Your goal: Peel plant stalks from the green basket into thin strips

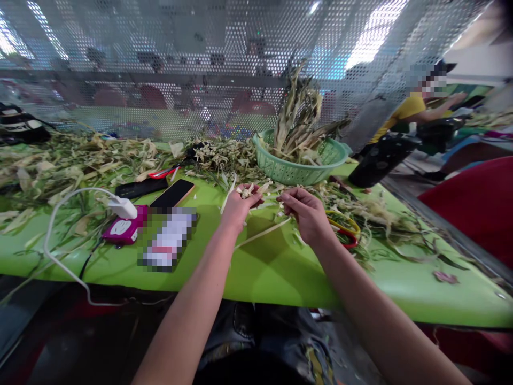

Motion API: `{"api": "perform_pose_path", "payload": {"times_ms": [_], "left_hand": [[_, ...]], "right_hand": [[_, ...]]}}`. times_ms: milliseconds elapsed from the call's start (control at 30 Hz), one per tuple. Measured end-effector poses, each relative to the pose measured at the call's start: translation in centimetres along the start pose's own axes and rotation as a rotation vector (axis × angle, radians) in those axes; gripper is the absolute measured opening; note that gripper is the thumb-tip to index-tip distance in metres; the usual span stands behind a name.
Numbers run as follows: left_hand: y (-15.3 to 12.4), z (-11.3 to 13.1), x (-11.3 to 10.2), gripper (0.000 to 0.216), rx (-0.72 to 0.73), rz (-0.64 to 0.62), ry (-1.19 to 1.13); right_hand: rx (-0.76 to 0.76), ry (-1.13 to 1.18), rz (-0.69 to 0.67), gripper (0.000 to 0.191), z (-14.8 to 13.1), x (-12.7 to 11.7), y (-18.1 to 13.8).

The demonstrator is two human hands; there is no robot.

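**A:** Hands?

**B:** Two. Left hand (239, 207) curled round pale husk pieces (246, 191), above mid-surface, short of the basket; cannot count, partly covered. Right hand (302, 209) narrow, thumb to fingertips, just beside; cannot tell if on a strip.

**A:** Rest, counted?

**B:** One green basket (296, 170) with dry husks inside. One black bottle (379, 160), right of basket. Two phones: one dark-screened phone (173, 195), one lit phone (170, 238), blurred. One magenta box (126, 227), one white plug (123, 208) on top, one white cable (52, 227) drooping over the near edge. One pair of scissors (352, 242), near right wrist. Loose husks (48, 166): too many to count.

**A:** Edges, room?

**B:** Near edge of the green surface (276, 272) under both forearms. Open room between forearms, more toward the right end. Tight beyond the hands: husks, basket, then mesh panel (240, 48). Phones left of left forearm.
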State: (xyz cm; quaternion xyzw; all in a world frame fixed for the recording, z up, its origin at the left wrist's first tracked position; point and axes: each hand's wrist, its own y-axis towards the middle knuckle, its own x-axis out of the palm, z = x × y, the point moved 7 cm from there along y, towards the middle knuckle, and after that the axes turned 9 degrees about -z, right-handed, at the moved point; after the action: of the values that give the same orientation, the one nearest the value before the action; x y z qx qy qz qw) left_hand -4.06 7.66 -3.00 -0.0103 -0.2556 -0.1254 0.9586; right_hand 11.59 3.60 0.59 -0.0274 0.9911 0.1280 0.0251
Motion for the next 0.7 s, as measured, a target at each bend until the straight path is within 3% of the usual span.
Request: {"api": "perform_pose_path", "payload": {"times_ms": [333, 700], "left_hand": [[-0.5, -0.2, 1.4, 0.031, -0.029, -0.184, 0.122], [-0.3, 0.1, 0.7, 0.021, -0.015, -0.075, 0.06]], "right_hand": [[0.11, 0.479, -0.095, 0.022, 0.8, 1.2, 0.0], [0.165, 0.578, -0.173, 0.022, 0.6, 1.8, -0.3]]}}
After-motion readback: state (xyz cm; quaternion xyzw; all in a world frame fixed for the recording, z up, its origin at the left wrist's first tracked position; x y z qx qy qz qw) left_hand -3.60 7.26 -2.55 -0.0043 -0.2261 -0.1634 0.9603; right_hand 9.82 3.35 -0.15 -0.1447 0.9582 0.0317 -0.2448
